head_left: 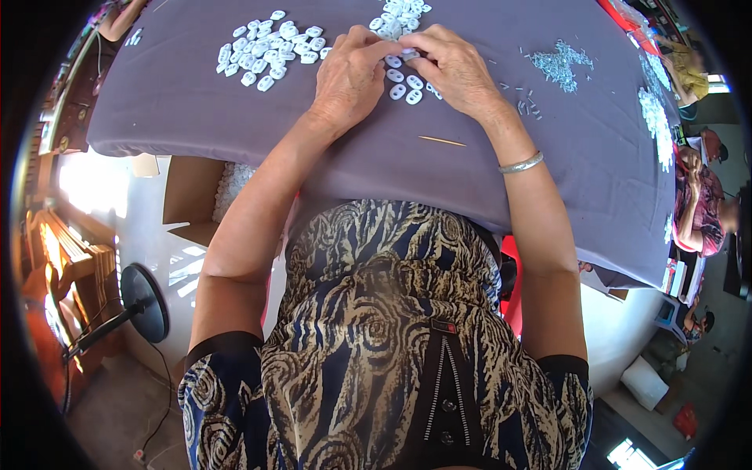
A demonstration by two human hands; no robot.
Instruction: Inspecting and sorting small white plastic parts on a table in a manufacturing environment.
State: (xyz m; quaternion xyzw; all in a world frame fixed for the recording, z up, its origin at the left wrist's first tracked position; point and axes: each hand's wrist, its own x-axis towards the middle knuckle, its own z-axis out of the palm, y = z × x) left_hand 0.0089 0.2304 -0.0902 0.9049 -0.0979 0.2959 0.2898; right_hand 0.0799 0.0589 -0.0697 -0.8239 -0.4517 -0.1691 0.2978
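Note:
Both hands meet over the grey cloth-covered table. Fingers of my right hand (458, 72) pinch a small white oval plastic piece (410, 54). My left hand (350, 77) is closed, with its fingertips at the same piece; its other fingers are partly hidden. Below the fingertips lie several loose white oval pieces (398, 92) with two slots each. A heap of similar white pieces (402, 14) is just beyond the hands, and a wider spread of them (270, 51) lies left of my left hand.
Small clear tube-like bits (561, 64) lie scattered to the right. A thin wooden toothpick (442, 141) rests near the table's front. An open cardboard box (192, 192) stands below at left, near a round black fan-like object (146, 303). Other people (699, 196) sit at the far right.

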